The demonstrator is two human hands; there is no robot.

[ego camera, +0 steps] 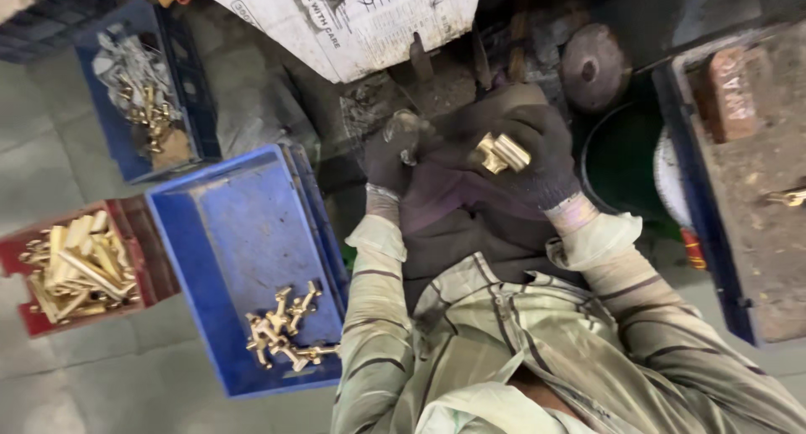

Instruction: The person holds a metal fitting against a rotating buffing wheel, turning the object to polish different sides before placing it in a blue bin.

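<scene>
Closest to the camera, two arms in striped, pale sleeves reach forward over a dark cloth [470, 224] spread across the lap. Both hands wear dark gloves. On the person's right, the right hand [537, 153] grips a short brass fitting [502, 153], fingers curled around it so the yellow metal shows on top. Just beside it, the left hand [393, 157] is closed around a small shiny part [406, 132]; what that part is cannot be told.

Down on the floor to the left sits a blue crate [222, 224] with a small heap of brass fittings [281, 329] in its near corner. Touching its left side is a red crate [126, 220] piled with brass bars [80, 266]. Further off, a second blue crate [189, 90] holds mixed metal pieces and some pale wrapping.

Ahead of the hands lie a grimy machine base, a round metal disc [592, 65] and a dark green bucket [621, 157]. On the right, a dusty tray [756, 199] carries a brick [730, 94], and a white cardboard box [361, 23] lies at the top.
</scene>
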